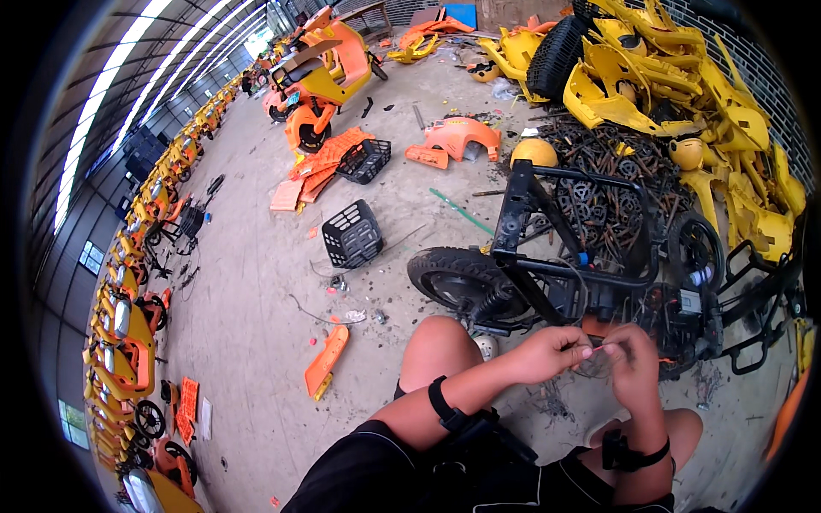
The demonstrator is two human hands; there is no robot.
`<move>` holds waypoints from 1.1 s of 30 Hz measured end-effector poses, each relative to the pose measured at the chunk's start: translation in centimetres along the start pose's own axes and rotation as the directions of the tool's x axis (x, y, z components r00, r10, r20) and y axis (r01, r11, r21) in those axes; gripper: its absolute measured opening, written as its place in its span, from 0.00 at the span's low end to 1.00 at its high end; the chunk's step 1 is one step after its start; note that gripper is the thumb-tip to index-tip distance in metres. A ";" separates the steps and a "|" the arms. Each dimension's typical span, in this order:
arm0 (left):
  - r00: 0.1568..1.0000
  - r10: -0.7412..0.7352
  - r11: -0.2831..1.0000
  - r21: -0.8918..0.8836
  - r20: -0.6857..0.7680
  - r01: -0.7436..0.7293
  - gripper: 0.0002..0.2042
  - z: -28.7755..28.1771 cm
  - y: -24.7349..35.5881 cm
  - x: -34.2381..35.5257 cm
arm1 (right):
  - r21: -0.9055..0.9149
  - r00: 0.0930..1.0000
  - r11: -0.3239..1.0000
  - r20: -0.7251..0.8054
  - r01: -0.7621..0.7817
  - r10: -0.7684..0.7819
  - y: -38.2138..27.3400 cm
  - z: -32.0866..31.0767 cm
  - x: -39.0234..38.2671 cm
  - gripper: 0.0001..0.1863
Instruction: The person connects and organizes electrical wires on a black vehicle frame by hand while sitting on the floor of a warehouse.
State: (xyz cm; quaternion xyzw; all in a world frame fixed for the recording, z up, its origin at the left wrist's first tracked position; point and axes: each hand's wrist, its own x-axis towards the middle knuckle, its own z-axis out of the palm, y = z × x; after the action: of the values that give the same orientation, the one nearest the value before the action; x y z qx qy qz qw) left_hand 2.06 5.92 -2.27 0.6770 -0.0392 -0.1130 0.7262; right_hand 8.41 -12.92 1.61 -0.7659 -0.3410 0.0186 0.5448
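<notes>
Wire (597,349), one red, pinched by two hands (552,354) (633,352).

no readable text, pale label (689,301) on black scooter frame (530,291) (print too small)

person's left hand (554,353) and right hand (631,353) bare; arms sleeveless below elbow. black band-like strap (439,398) around left forearm (483,378); matching black strap with small dark boxy module (614,450) around right forearm (643,423). loose black fabric shorts (351,470), thin pale piping. whitish shoe (486,345) partly visible.
</notes>
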 end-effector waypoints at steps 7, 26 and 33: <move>0.987 0.136 0.991 0.001 -0.090 -0.137 0.09 0.3 1.0 -1.9 | 0.518 0.957 0.811 0.056 -0.270 0.283 -0.4 1.8 -1.0 0.26; 0.987 0.144 0.971 0.203 -0.073 -0.126 0.09 1.3 1.0 -2.1 | 0.645 0.918 0.762 -0.268 -0.054 0.292 1.7 0.2 -1.2 0.04; 0.989 0.135 0.899 0.428 -0.054 -0.099 0.08 0.1 0.1 -2.6 | 0.665 0.845 0.744 -0.358 -0.068 0.397 4.2 -5.8 -1.6 0.07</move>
State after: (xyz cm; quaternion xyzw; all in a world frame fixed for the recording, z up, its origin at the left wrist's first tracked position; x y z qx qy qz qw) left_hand -0.46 6.41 -1.94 0.8189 -0.0734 -0.0299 0.5684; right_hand 11.59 -19.33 -0.13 -0.5567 -0.0679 0.0119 0.8279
